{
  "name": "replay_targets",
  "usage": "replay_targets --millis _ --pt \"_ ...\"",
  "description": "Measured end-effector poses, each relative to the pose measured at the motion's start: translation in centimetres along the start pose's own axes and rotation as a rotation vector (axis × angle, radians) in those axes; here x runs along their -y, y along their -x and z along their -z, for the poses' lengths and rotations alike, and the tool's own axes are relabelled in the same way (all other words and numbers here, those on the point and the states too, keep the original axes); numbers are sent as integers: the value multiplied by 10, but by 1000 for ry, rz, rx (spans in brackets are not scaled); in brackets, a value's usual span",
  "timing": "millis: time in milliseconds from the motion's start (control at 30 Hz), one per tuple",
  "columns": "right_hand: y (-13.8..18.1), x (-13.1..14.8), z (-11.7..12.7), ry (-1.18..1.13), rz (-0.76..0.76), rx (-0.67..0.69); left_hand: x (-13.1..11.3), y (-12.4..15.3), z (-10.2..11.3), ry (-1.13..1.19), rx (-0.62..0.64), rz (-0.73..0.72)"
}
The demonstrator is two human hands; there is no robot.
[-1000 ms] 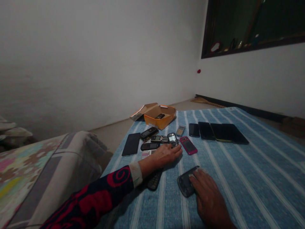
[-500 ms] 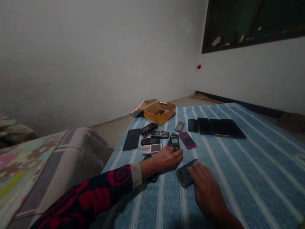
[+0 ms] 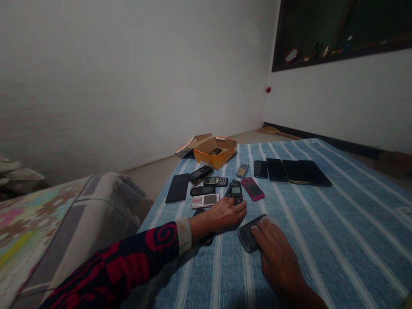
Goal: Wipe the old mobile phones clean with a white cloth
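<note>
Left hand (image 3: 226, 213), palm down, grips a small phone (image 3: 236, 192); right hand (image 3: 276, 249) overlaps a larger phone (image 3: 246, 238), hold unclear.

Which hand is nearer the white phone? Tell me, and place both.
Left. The left hand is just right of the white phone; the right hand is farther right and lower in view.

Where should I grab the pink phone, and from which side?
Probably across its middle, pinching both long edges, coming from above and the right. The pink phone lies flat and slanted, striped cloth shows along its right edge, and the left hand and a dark phone sit close on its left.
</note>
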State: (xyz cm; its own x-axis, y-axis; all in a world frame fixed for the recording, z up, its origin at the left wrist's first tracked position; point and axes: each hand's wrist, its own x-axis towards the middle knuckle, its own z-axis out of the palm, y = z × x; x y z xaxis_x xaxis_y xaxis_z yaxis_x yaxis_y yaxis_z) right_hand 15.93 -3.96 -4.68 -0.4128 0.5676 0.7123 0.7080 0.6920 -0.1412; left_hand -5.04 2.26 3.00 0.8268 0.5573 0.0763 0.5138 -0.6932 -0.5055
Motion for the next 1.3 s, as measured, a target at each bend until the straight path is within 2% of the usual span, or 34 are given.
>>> replay_targets --millis 333,567,733,867,1033,1133,1300 --pt "-2 12 1 -71 55 4 2 0 5 24 4 -3" --pt "-6 16 4 -104 76 8 12 0 7 1 24 39" --pt "-1 12 -2 -97 51 -19 39 -11 5 72 77 142" --pt "3 11 -8 -95 45 -22 74 -27 2 288 173 282" --pt "4 14 -12 -136 3 -32 114 -46 -11 325 202 372" --pt "3 15 -13 -176 -20 -36 122 -53 -22 336 237 393" --pt "-1 16 -10 -163 -22 -55 120 -58 -31 359 273 416"
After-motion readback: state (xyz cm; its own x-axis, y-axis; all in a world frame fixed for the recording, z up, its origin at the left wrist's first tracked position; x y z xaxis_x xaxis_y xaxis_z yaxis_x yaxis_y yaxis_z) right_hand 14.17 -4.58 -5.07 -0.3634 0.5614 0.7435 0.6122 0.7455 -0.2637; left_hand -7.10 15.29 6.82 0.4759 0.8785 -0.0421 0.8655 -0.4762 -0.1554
